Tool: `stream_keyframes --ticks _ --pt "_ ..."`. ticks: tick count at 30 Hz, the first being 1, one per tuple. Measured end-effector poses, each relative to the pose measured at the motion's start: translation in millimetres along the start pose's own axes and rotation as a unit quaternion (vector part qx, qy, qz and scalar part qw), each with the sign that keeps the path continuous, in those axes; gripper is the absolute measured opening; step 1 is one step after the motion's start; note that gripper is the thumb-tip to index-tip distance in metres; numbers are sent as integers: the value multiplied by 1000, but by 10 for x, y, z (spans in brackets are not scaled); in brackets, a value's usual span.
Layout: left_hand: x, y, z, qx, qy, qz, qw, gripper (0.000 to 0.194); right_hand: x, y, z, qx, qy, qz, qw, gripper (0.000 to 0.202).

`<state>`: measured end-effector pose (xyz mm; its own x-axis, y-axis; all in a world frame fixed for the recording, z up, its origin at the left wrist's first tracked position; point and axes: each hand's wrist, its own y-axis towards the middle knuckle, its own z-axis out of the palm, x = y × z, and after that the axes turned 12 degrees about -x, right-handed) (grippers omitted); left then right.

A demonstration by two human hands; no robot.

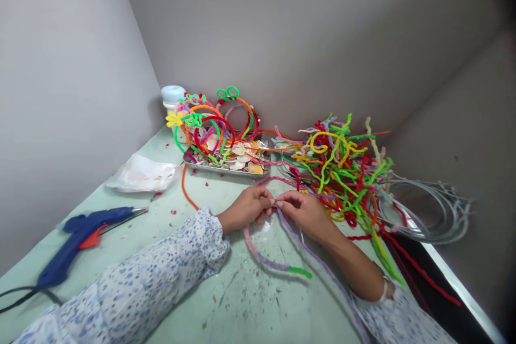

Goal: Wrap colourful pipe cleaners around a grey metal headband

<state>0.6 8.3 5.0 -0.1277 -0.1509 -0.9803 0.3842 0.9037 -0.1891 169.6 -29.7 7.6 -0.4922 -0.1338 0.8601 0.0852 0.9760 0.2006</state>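
Note:
My left hand is closed in a pinch on a curved band wrapped in fuzzy pipe cleaner. The band's loose end hangs below my fingers, pink, then lilac, with a green tip. Fingertip to fingertip with it, my right hand pinches a long lilac pipe cleaner, which trails down past my right forearm toward the lower edge. Where the two meet is mostly hidden by my fingers. A magenta pipe cleaner lies just beyond my hands.
Behind stands a metal tray of shells, with colourful hoops on it and a blue-lidded jar alongside. Tangled pipe cleaners and coiled wire lie right. At left are a blue glue gun and a plastic bag.

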Motion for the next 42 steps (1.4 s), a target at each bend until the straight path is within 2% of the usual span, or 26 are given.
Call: stream_keyframes --ticks 3,6,14,17,20,23,25,26,29,33,38,42 --pt "-13 6 -10 12 -12 -20 1000 16 -6 11 -27 19 6 17 1000 24" --pt "0 14 -20 18 -16 -18 1000 15 7 7 -37 21 -32 -2 999 21" --pt "35 12 -23 20 -19 -2 1000 14 98 -34 -26 -2 -197 -139 971 16" --pt "25 2 -14 22 -23 2 999 14 133 -53 -28 -7 -232 -169 958 16" --pt "-8 -9 -4 19 -37 -10 999 14 135 -42 -56 -8 -176 -129 976 17" --pt "-48 -14 6 17 -68 -32 997 16 79 9 -96 7 -7 15 1000 27" --pt "-59 -9 11 11 -95 -32 995 19 17 48 -105 1 114 104 988 32" --pt "-56 -3 12 3 -108 -29 994 20 -15 64 -100 -9 152 122 981 33" --pt "-22 21 15 -29 -142 -11 989 21 -76 81 -57 -36 184 106 977 34" --pt "12 24 33 -32 -142 23 989 21 -80 51 6 -89 145 63 983 32" --pt "-14 -27 74 -58 -87 81 991 25 -61 16 34 -151 80 39 985 26" --pt "-13 -51 91 -95 -27 109 989 24 -15 -13 36 -145 59 4 988 23"
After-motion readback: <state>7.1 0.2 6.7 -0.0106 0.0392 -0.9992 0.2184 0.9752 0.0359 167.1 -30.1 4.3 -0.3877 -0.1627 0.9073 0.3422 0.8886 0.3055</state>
